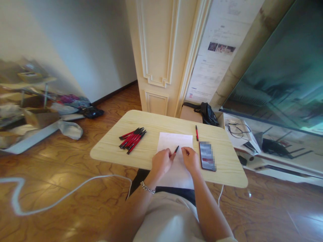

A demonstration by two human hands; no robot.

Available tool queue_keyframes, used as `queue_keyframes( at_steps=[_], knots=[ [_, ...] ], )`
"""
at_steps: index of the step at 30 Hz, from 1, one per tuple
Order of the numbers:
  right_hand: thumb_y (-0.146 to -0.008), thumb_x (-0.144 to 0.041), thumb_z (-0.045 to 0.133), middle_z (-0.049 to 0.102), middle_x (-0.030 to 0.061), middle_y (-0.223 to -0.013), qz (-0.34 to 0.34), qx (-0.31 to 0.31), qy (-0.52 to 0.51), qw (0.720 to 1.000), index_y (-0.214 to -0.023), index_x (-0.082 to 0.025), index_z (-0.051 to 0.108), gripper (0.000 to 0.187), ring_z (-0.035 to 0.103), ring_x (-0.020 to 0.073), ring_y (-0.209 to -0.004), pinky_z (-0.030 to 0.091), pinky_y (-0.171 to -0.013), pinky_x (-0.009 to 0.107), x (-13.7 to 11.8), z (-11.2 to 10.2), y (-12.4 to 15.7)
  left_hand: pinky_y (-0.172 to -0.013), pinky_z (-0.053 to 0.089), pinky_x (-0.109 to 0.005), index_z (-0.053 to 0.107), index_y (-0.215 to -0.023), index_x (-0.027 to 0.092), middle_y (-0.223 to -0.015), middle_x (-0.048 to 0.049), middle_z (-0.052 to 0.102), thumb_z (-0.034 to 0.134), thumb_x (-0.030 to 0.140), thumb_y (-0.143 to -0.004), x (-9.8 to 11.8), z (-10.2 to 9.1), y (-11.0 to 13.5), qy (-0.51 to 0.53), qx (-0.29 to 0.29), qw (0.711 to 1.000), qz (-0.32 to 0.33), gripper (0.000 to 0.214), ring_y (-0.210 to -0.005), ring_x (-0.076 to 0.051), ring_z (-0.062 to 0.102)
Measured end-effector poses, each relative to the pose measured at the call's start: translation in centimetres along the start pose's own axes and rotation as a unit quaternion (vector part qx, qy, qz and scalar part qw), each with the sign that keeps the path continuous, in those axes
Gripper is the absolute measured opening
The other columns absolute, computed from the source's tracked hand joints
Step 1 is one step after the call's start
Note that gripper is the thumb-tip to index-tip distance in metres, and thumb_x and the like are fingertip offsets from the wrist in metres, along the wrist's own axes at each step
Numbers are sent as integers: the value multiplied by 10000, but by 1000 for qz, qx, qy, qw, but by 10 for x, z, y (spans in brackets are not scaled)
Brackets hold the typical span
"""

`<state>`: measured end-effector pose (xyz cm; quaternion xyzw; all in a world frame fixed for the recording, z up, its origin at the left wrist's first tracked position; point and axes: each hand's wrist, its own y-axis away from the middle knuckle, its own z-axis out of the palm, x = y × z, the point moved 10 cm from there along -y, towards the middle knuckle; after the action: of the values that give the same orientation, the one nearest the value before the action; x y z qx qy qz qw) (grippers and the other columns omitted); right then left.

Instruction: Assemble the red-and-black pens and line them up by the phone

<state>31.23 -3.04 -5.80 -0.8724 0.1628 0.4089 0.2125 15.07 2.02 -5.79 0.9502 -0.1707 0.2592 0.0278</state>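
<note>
My left hand (162, 161), a chain bracelet at its wrist, is closed on a red-and-black pen (176, 150) whose dark tip points away from me. Just to the right, over the same sheet of white paper (176, 174), my right hand (190, 159) has its fingers curled together; whatever they may hold is too small to make out. A pile of several similar pens (132, 139) lies on the table left of the paper. One single pen (197, 133) rests beyond my right hand, beside the paper's far right corner.
The light wooden table (227, 158) has rounded corners. A phone (208, 156) lies on it, right of my right hand. Behind stand a cream panelled door (161, 50) and a black bag (208, 114). White cables (75, 193) run across the floor and under the table.
</note>
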Motion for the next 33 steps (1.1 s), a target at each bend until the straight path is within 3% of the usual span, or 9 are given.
queue_keyframes(
  at_steps=[5,11,18,23,28,33],
  knots=[
    [-885,-369,398,685,51,-823,4,-17,54,998,-909,-201,682,331,594,183,-740,406,-666,277,1,-5,-4,-561,282,-272,602,-713,224,-695,-49,643,475,505,-844,-14,-14,8,20,37,999,18,336,-650,-199,573],
    [-880,-417,416,693,104,-786,9,-72,176,982,-828,-194,686,354,613,221,-734,366,-617,302,-1,11,-16,-591,300,-253,585,-699,217,-690,-36,635,483,470,-848,-29,-19,20,83,40,995,33,311,-639,-172,566],
    [-802,-623,436,679,220,-871,67,-128,303,942,-862,-136,704,560,632,302,-797,405,-640,363,4,34,-38,-594,307,-245,583,-697,212,-693,-38,637,486,485,-843,-30,-16,23,107,30,993,32,324,-635,-164,563],
    [-767,-545,524,676,213,-946,95,-157,320,930,-924,-122,698,484,633,293,-855,422,-669,335,8,42,-48,-601,324,-241,600,-706,207,-697,-33,642,502,462,-841,-29,-16,21,120,30,992,29,304,-640,-156,562],
    [-821,-475,467,686,131,-744,69,-179,220,957,-689,-152,685,411,625,217,-741,393,-630,285,0,41,-50,-644,374,-252,636,-776,210,-744,-35,663,493,452,-849,-18,-22,20,172,19,983,54,291,-681,-165,583],
    [-835,-493,446,587,22,-522,33,-190,-64,979,-640,-167,625,420,519,128,-501,352,-512,249,-22,41,-40,-686,429,-277,658,-904,201,-825,-68,687,440,460,-876,0,-13,21,318,-33,945,66,340,-763,-196,621]
  ],
)
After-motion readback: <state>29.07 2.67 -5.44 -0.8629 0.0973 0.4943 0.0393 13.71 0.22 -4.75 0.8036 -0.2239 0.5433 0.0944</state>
